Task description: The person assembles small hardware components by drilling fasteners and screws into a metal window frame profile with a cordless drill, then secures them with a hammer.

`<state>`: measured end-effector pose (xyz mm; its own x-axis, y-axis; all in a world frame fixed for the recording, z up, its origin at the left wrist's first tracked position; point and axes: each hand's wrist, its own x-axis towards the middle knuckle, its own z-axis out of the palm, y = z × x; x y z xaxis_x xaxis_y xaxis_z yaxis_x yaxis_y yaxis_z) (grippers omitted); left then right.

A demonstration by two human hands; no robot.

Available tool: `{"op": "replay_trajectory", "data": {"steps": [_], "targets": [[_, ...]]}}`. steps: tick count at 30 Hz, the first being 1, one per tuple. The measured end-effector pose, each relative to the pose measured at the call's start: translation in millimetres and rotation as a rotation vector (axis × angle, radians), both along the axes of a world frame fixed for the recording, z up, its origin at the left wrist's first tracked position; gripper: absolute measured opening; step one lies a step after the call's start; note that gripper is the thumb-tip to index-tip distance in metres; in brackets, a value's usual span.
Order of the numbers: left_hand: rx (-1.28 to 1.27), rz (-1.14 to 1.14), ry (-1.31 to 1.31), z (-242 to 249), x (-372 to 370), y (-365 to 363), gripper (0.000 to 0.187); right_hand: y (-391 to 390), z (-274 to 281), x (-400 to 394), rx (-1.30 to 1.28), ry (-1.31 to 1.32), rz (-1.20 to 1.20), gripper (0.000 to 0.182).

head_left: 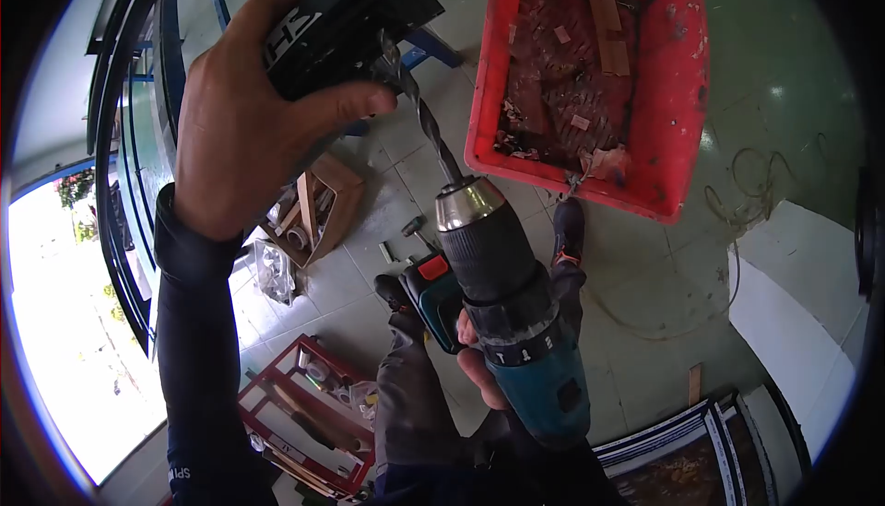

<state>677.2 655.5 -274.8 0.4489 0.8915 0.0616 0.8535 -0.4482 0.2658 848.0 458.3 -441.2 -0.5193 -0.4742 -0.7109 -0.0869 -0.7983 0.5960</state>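
Note:
My left hand [244,119] is wrapped round a black part [341,36] with white lettering at the upper left, its thumb stretched toward the drill bit. Below centre, my right hand [477,368] grips a teal and black cordless drill [507,294], mostly hidden behind the drill's body. A long twist bit [424,119] sits in the silver chuck and points up and left, its tip at the black part. Whether the tip is inside the part cannot be made out.
A red bin [678,91] with scraps stands at the upper right. On the tiled floor are a cardboard box [343,194], a red rack [267,423] of tools, a thin hose [645,335] and white sheets [802,276]. Dark frames lie at the lower right.

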Motion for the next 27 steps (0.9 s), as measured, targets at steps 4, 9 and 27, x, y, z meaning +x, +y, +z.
{"op": "replay_trajectory", "data": {"steps": [4,9,27], "targets": [[0.045,0.124,-0.035,-9.2,6.1,-4.6,0.074,57.5,0.7,-14.1,-0.007,-0.010,-0.017,0.018],[0.038,0.178,-0.055,-9.9,7.2,-3.3,0.064,60.5,11.4,-12.4,0.000,-0.039,-0.024,0.018],[0.107,0.198,-0.022,-13.9,7.8,-5.4,0.052,59.1,36.3,-3.3,0.031,-0.183,-0.071,0.017]]}}
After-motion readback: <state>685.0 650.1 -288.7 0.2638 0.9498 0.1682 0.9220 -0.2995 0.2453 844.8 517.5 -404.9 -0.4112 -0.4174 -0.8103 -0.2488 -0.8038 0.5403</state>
